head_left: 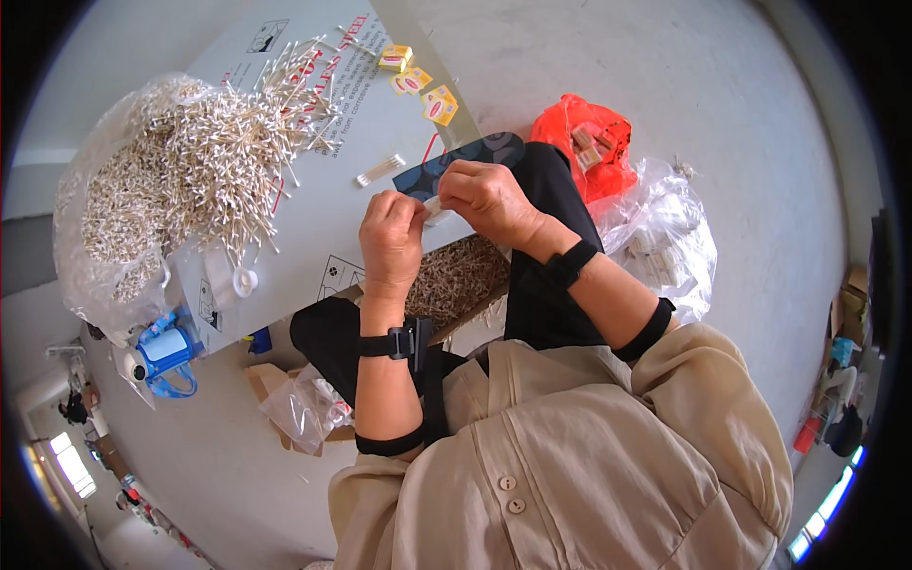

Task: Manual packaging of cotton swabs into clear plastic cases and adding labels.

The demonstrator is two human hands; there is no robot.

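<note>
My left hand (391,233) and my right hand (486,197) meet over the near edge of a flat grey cardboard box (366,123). Together they pinch a small white bundle of cotton swabs (435,210) between the fingertips. A big heap of loose cotton swabs (204,157) spreads over the box's left side, spilling out of a clear plastic bag (100,204). A small bunch of swabs (380,169) lies apart just beyond my hands. Several little yellow packets (418,81) sit near the box's far edge.
An orange plastic bag (579,142) with small boxes and a clear bag (670,237) lie on the floor to my right. A blue and white dispenser (163,353) stands at the left. A white tape roll (244,281) sits on the box. Another clear bag (304,407) lies near my left knee.
</note>
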